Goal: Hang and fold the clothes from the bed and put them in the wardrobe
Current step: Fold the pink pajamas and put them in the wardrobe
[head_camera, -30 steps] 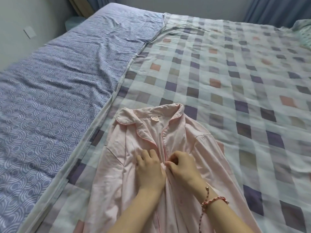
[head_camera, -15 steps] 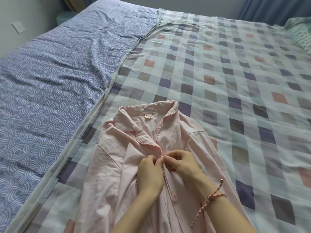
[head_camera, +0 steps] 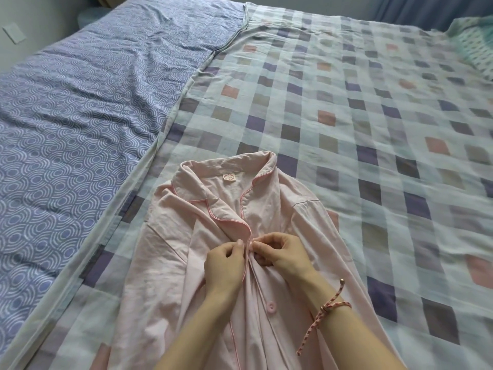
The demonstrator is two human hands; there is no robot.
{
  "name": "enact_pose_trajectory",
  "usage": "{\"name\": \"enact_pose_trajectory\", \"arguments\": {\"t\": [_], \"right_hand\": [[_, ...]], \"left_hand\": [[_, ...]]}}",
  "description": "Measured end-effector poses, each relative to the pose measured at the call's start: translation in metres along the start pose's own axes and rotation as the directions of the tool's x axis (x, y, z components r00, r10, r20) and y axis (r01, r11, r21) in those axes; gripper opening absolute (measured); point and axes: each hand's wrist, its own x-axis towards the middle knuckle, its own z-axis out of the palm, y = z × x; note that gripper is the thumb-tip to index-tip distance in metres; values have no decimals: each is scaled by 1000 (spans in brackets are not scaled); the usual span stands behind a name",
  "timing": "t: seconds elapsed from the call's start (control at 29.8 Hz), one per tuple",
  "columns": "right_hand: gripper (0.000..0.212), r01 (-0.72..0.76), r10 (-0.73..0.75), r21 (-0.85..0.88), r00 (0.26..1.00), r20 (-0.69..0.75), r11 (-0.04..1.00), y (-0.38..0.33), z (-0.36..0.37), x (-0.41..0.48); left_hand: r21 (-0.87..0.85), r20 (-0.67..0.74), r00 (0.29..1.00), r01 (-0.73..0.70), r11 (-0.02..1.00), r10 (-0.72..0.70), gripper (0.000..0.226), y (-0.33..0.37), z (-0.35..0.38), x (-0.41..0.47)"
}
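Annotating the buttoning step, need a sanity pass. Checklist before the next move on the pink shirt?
1. Front edges held: left grip and right grip both pinch the pink pajama shirt at its opening: ok.
2. Button at the pinch through its hole: hidden by fingers, cannot tell.
3. The lower button fastened: ok.
4. The collar lying flat: rumpled, not ok.
5. The bracelet cord clear of the button line: ok.
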Motion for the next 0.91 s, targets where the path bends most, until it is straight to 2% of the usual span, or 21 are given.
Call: {"name": "enact_pose_trajectory", "arguments": {"t": [0.07,0.13,0.27,0.34,0.4,0.5,0.57,0.64,0.71,0.77,0.84,0.91], "right_hand": [[16,-5,5,-2,1000,0,1000,1,-1,0],[16,-9,9,-1,1000,12,1000,1,-2,1],[18,-21,22,-18,998,50,1000,1,-3,1],[22,-16,20,-64,998,56,998,1,-3,0],[23,-8,12,-124,999,33,992,1,0,0],[14,30,-61,-294,993,-98,955,10,7,-2],[16,8,-93,-312,961,-259,950,15,16,-4],[19,-34,-103,-318,910,-402,947,16,23,-5],[14,-40,-115,-322,886,-448,946,14,26,-8],[13,22,-159,-335,908,-388,942,12,26,-13],[15,92,-225,-422,934,-278,902,12,23,-15],[13,140,-273,-498,940,-206,856,12,15,-19]], "left_hand": [[-119,128,989,82,990,-67,29,3,-7,2],[-151,216,974,100,983,-66,24,7,-12,2],[-154,223,974,70,986,-34,20,11,-9,-1],[-70,199,980,-1,998,15,22,7,-8,2],[108,154,982,-124,986,107,21,2,-7,6],[319,74,958,-286,904,277,11,-7,-4,2],[328,8,921,-370,870,389,9,-10,-2,-5],[275,-55,910,-383,882,412,11,-13,-1,-8],[202,-81,932,-332,921,354,16,-16,1,-6],[73,-44,974,-219,973,223,22,-15,-2,-3],[-91,70,997,-23,996,30,27,-7,-9,1],[-201,229,959,214,956,-167,24,6,-17,5]]}}
